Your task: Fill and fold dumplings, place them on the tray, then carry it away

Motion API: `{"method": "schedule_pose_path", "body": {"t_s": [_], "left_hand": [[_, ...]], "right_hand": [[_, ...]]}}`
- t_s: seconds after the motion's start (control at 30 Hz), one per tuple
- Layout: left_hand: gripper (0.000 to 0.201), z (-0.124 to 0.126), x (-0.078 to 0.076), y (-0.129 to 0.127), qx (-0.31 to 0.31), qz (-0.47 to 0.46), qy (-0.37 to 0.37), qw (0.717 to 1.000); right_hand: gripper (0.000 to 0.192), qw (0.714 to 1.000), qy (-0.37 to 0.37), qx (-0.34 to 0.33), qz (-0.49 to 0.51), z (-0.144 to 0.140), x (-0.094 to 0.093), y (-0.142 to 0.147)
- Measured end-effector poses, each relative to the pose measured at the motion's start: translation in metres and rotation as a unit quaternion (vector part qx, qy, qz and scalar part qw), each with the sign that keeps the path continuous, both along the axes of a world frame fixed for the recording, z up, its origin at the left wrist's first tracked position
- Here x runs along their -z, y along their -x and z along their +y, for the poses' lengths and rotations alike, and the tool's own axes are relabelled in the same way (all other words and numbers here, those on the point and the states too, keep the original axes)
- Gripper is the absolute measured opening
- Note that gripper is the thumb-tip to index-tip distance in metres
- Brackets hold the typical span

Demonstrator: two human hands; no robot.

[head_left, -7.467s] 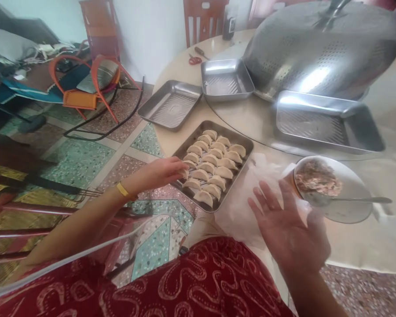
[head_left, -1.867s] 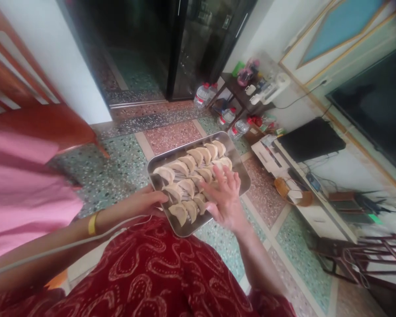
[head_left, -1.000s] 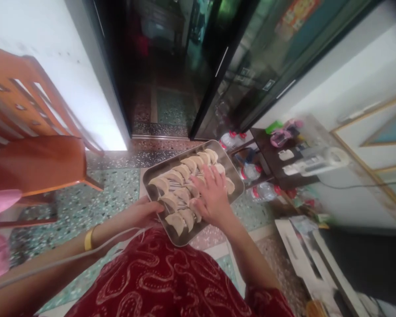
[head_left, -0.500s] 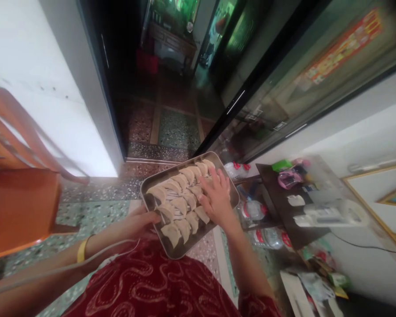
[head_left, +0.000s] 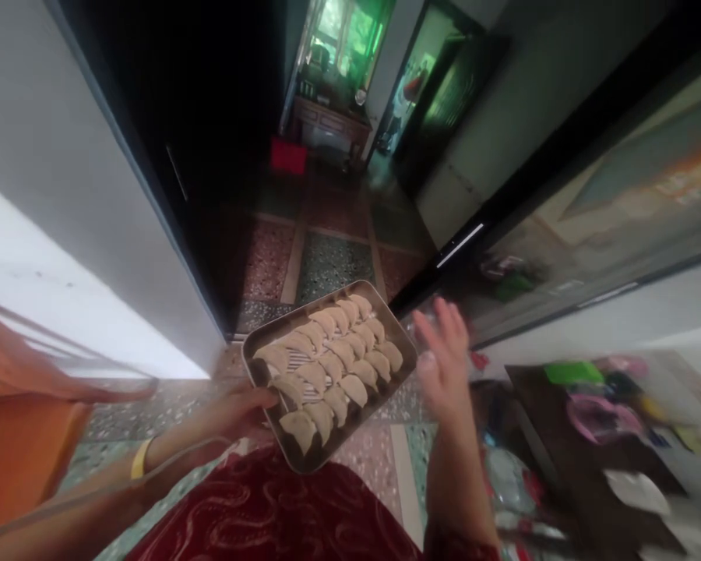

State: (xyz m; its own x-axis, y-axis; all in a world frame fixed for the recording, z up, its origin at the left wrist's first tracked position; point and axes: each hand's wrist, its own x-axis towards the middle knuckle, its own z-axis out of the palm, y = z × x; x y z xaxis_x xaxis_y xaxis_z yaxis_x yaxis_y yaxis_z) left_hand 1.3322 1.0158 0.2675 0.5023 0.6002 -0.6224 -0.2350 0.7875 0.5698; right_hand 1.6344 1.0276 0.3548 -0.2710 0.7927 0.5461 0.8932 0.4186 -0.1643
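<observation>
Shiny metal tray (head_left: pixel 257 352), speckled stone floor (head_left: pixel 332 269)

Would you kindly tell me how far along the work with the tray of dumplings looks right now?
Done: the rectangular metal tray is packed with rows of pale folded dumplings. In hand: the left hand grips the tray's near edge, carrying it above the speckled tile floor before a dark doorway, while the right hand hovers open beside it. Left: the tray is not yet set down.

- Fingers of left hand (head_left: pixel 242 407) tucked out of sight under near-left edge of metal tray (head_left: pixel 269 341).
- Right hand (head_left: pixel 444 362) smeared by motion beside tray's right edge.
- Dark side table (head_left: pixel 552 425) and clutter on it blurred beyond telling.
- Orange chair (head_left: pixel 23 421) cut off at left edge.
</observation>
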Motion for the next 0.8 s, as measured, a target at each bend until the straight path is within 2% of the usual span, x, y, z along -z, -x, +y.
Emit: {"method": "schedule_pose_path", "body": {"t_s": [0.03,0.07,0.13,0.23,0.4,0.53,0.7,0.8], "left_hand": [[0.048,0.02,0.004,-0.004,-0.006,-0.004,0.011,1.0],[0.052,0.041,0.007,-0.008,-0.016,-0.008,0.02,1.0],[0.055,0.081,0.011,-0.016,-0.047,-0.009,0.022,0.999],[0.046,0.139,0.014,-0.023,-0.094,-0.007,0.008,0.995],[0.031,0.243,0.016,-0.026,-0.141,-0.063,0.004,0.988],[0.029,0.343,0.022,-0.021,-0.18,-0.079,-0.033,0.98],[0.028,0.479,0.047,-0.007,-0.197,-0.082,-0.038,0.976],[0.037,0.555,0.066,0.007,-0.214,-0.08,-0.06,0.972]], "right_hand": [[0.049,0.998,-0.051,-0.02,0.037,0.015,0.001,-0.013],[0.048,0.995,-0.07,-0.02,0.069,0.032,0.005,-0.025],[0.046,0.992,-0.043,0.008,0.121,0.07,0.018,-0.047],[0.045,0.983,0.02,0.026,0.18,0.131,0.039,-0.065],[0.045,0.973,0.092,0.011,0.212,0.224,0.058,-0.062],[0.047,0.966,0.114,-0.021,0.232,0.307,0.076,-0.055],[0.052,0.972,0.131,0.061,0.184,0.437,0.11,-0.067],[0.036,0.979,0.131,0.065,0.142,0.507,0.118,-0.062]]}}
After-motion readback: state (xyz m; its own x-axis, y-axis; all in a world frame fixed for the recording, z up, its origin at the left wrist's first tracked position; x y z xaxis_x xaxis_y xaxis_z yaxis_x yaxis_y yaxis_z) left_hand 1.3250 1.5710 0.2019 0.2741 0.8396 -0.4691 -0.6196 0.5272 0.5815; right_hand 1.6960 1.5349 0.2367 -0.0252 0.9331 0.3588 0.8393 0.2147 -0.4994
